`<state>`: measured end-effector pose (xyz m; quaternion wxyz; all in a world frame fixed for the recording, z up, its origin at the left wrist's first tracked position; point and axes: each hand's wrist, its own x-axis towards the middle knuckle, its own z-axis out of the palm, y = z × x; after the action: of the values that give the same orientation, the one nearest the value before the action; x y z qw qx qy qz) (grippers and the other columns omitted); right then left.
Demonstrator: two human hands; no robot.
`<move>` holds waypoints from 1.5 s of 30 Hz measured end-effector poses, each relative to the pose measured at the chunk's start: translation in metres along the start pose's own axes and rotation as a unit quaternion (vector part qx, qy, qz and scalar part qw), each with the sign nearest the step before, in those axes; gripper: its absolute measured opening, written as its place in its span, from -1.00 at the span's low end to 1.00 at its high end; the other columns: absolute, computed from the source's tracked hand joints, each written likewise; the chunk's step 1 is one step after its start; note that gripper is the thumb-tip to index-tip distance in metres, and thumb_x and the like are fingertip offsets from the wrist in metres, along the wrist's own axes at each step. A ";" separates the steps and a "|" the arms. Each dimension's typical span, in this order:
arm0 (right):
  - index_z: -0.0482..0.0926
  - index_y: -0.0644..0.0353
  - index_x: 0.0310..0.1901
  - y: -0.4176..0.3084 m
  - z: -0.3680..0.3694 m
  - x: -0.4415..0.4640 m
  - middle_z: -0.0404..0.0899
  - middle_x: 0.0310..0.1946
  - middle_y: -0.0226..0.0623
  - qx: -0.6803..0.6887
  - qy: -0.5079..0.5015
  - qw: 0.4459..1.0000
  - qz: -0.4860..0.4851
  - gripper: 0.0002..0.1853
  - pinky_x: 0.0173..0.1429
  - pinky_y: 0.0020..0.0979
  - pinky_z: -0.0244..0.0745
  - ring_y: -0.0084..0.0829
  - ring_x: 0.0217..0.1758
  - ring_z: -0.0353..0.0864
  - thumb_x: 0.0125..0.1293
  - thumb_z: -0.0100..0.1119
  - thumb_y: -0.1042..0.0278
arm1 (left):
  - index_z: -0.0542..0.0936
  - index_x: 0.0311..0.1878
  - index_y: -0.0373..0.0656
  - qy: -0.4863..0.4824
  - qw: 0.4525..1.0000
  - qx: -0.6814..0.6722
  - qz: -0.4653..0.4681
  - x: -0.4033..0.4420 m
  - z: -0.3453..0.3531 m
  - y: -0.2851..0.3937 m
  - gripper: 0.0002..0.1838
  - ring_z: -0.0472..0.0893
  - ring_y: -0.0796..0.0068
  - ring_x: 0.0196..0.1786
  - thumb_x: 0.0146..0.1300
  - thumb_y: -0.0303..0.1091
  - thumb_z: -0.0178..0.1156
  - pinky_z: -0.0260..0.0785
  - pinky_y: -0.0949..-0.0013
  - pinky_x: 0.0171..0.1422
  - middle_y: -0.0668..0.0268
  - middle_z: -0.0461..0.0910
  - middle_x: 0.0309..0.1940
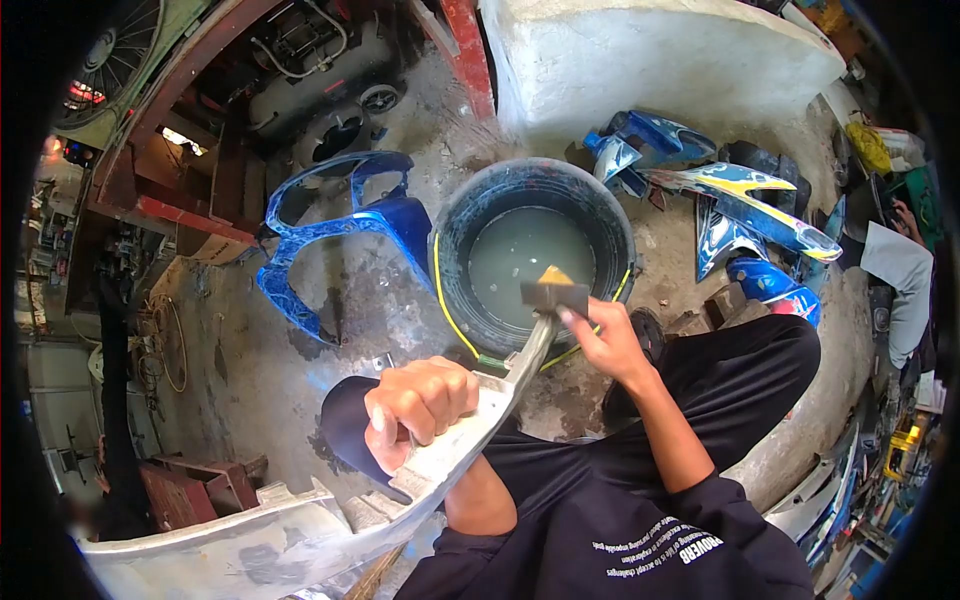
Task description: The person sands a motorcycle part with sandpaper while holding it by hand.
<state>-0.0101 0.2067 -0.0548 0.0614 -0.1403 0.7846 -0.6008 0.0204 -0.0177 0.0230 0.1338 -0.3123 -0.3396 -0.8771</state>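
Observation:
A long whitish-grey panel (pixel 300 540), looking like a sanded motorcycle fairing, runs from the lower left up to the bucket's near rim. My left hand (pixel 420 402) is closed around its middle, knuckles up. In my right hand (pixel 612 345), pinched between thumb and fingers, is a piece of sandpaper (pixel 556 297), dark grey with a yellow-brown corner. It sits against the panel's narrow far end, over the bucket. The black bucket (pixel 462 200) holds cloudy greenish-grey water (pixel 520 245).
A blue fairing frame (pixel 400 225) lies on the concrete floor left of the bucket. Several blue, white and yellow body parts (pixel 745 195) are piled to the right by a white wall (pixel 660 70). A compressor tank (pixel 330 75) stands at the back left.

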 end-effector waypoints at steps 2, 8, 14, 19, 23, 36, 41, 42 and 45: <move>0.63 0.34 0.05 -0.008 0.008 -0.013 0.70 -0.04 0.00 0.021 -0.013 0.998 -0.061 -0.76 0.08 -0.35 0.52 -0.15 -0.04 0.71 0.43 0.14 0.47 | 0.28 -0.73 -0.11 -0.005 1.000 0.009 -0.005 0.000 -0.001 0.004 -0.43 0.10 0.58 -0.78 0.51 -0.17 -0.13 -0.02 0.42 -0.67 0.46 0.18 -0.82; 0.65 0.33 0.08 0.001 0.006 -0.008 0.72 0.01 -0.08 -0.018 0.022 0.999 0.021 -0.73 0.09 -0.32 0.53 -0.25 0.02 0.72 0.41 0.11 0.52 | 0.28 -0.72 -0.11 0.013 1.000 0.003 0.000 -0.002 0.002 -0.003 -0.42 0.10 0.57 -0.78 0.52 -0.16 -0.15 -0.01 0.42 -0.67 0.46 0.18 -0.83; 0.65 0.35 0.08 -0.034 0.011 -0.028 0.71 0.03 -0.05 0.066 -0.035 0.995 -0.070 -0.73 0.17 -0.33 0.52 -0.22 0.00 0.73 0.40 0.13 0.52 | 0.28 -0.73 -0.10 -0.017 1.000 0.018 -0.016 -0.001 0.000 0.001 -0.41 0.07 0.56 -0.79 0.53 -0.14 -0.14 -0.03 0.40 -0.67 0.46 0.17 -0.83; 0.65 0.37 0.06 -0.029 0.009 -0.018 0.71 0.01 -0.03 0.006 -0.014 0.997 0.082 -0.74 0.25 -0.30 0.49 -0.21 0.06 0.72 0.39 0.14 0.55 | 0.27 -0.74 -0.10 -0.006 1.000 0.015 -0.002 0.000 0.002 -0.002 -0.41 0.07 0.57 -0.79 0.52 -0.16 -0.15 -0.04 0.41 -0.67 0.47 0.17 -0.83; 0.63 0.47 0.01 -0.050 0.019 -0.031 0.70 0.07 -0.03 0.109 -0.047 0.985 -0.122 -0.72 0.47 -0.14 0.32 -0.16 0.16 0.69 0.36 0.07 0.51 | 0.28 -0.74 -0.11 -0.009 1.000 0.018 -0.014 -0.003 0.002 0.003 -0.40 0.07 0.57 -0.79 0.52 -0.15 -0.14 -0.04 0.40 -0.67 0.46 0.17 -0.83; 0.66 0.39 0.04 -0.053 0.024 -0.032 0.69 0.09 -0.07 0.080 -0.032 0.987 -0.137 -0.70 0.45 -0.08 0.37 -0.10 0.26 0.63 0.28 0.15 0.59 | 0.29 -0.75 -0.12 0.029 1.000 0.008 -0.006 -0.008 -0.002 -0.003 -0.41 0.07 0.56 -0.78 0.50 -0.14 -0.13 -0.03 0.40 -0.65 0.46 0.16 -0.82; 0.67 0.37 0.03 -0.041 0.022 -0.033 0.70 0.07 -0.05 0.078 -0.027 0.987 -0.135 -0.70 0.45 -0.06 0.36 -0.10 0.25 0.63 0.27 0.12 0.59 | 0.27 -0.75 -0.11 0.028 0.999 0.023 -0.002 -0.008 0.002 -0.004 -0.41 0.06 0.57 -0.79 0.49 -0.14 -0.15 -0.05 0.40 -0.67 0.46 0.16 -0.83; 0.66 0.38 0.05 -0.051 0.023 -0.034 0.69 0.09 -0.07 0.106 -0.032 0.982 -0.156 -0.67 0.46 -0.05 0.35 -0.11 0.26 0.63 0.27 0.12 0.59 | 0.27 -0.75 -0.11 0.016 1.000 0.023 -0.005 -0.007 0.003 -0.001 -0.41 0.07 0.57 -0.79 0.50 -0.14 -0.15 -0.05 0.40 -0.66 0.46 0.16 -0.83; 0.66 0.37 0.05 -0.047 0.029 -0.039 0.69 0.08 -0.06 0.113 -0.029 0.981 -0.154 -0.67 0.45 -0.08 0.37 -0.11 0.25 0.63 0.26 0.15 0.58 | 0.28 -0.75 -0.11 -0.006 1.000 0.021 -0.005 -0.004 0.001 0.001 -0.41 0.07 0.57 -0.79 0.50 -0.14 -0.16 -0.04 0.40 -0.66 0.45 0.16 -0.83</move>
<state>0.0412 0.1803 -0.0200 0.0064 -0.2693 0.6788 -0.6831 0.0247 -0.0177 0.0219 0.1339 -0.3129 -0.3601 -0.8686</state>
